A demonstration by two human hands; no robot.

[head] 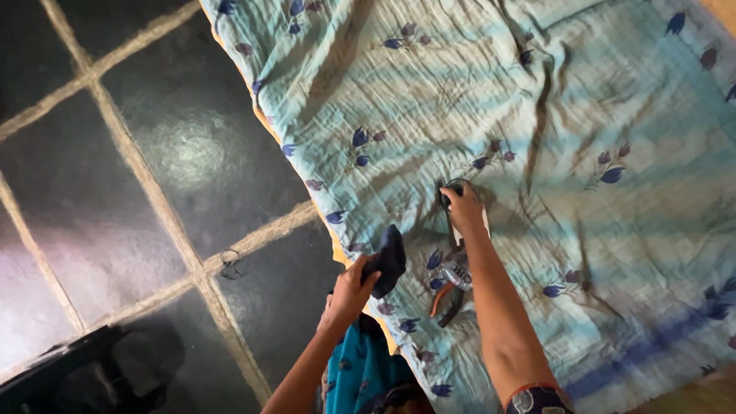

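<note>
**Both hands busy at the near edge of the bedsheet**

At nine o'clock we see the dark tiled floor (pixel 153 153) with pale grout lines, and a small bent wire (pixel 229 264) lying on a seam. Moving right, our left hand (pixel 354 285) is closed around a dark folded cloth (pixel 389 259), lifted just over the sheet's near edge. The pale blue sheet (pixel 583 115) with dark flowers fills everything from twelve to four o'clock, creased and rumpled. At six o'clock a pair of orange-handled pliers (pixel 451 285) lies on it, just beside our right forearm. Our right hand (pixel 463 205) is curled over a small dark round thing (pixel 451 188), pressing it to the sheet; what it is we cannot tell. We judge the handling to be under way, and any next move would call for a steady grip in both hands.
</note>
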